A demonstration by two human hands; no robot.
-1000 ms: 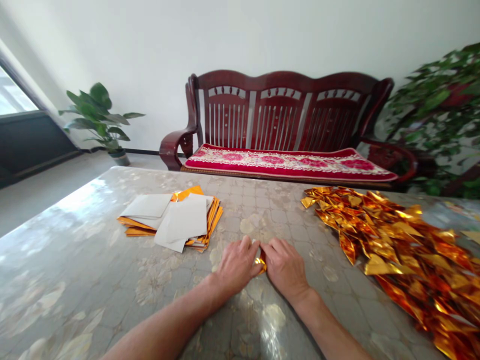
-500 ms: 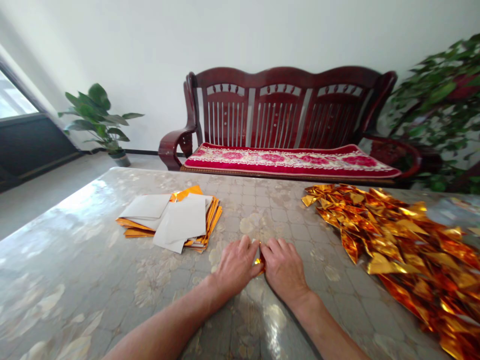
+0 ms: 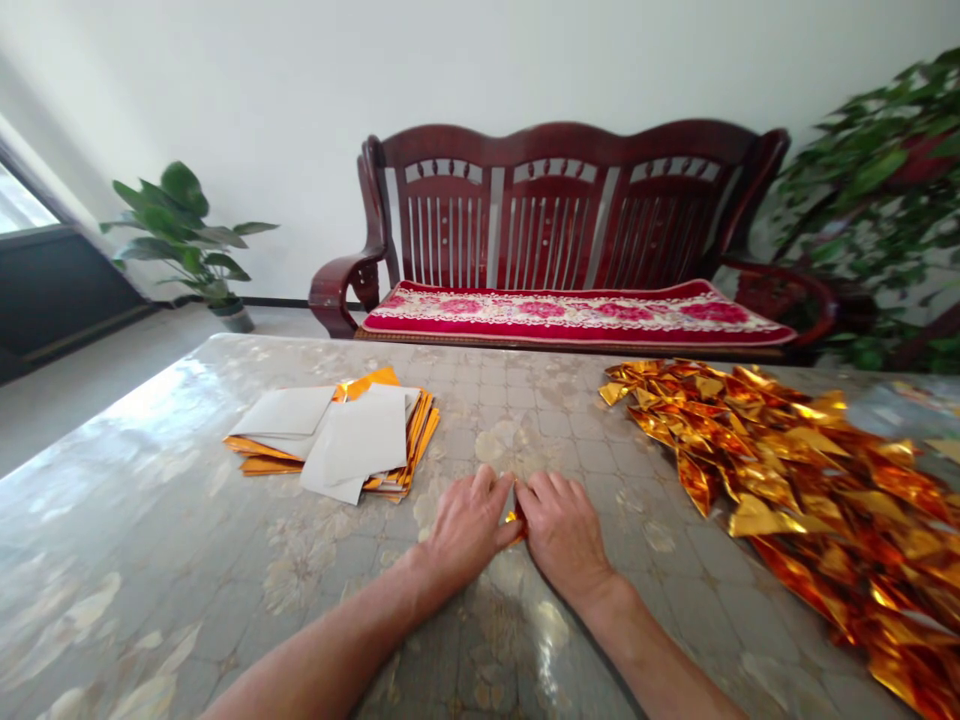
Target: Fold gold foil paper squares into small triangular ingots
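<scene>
Between my two hands, low on the table, is a small piece of gold foil paper (image 3: 513, 518), mostly covered by my fingers. My left hand (image 3: 472, 525) closes on its left side, thumb and forefinger pinched at it. From the right, my right hand (image 3: 561, 528) presses on the same paper with fingers curled together. To the left lies a stack of foil paper sheets (image 3: 356, 435), pale backs up and orange-gold edges showing. A heap of folded gold foil pieces (image 3: 787, 470) spreads over the table's right side.
The table (image 3: 247, 570) has a glossy, floral-patterned cover. Beyond its far edge stands a dark red wooden bench (image 3: 551, 230) with a red floral cushion (image 3: 577, 312). A potted plant (image 3: 187, 240) is at the left, leafy foliage (image 3: 877, 200) at the right. Clear plastic (image 3: 900, 405) lies by the heap.
The view has shifted slightly. My hands stay at the same spot on the foil paper, their fingertips drawn a little closer together, with less of the paper's pale side showing.
</scene>
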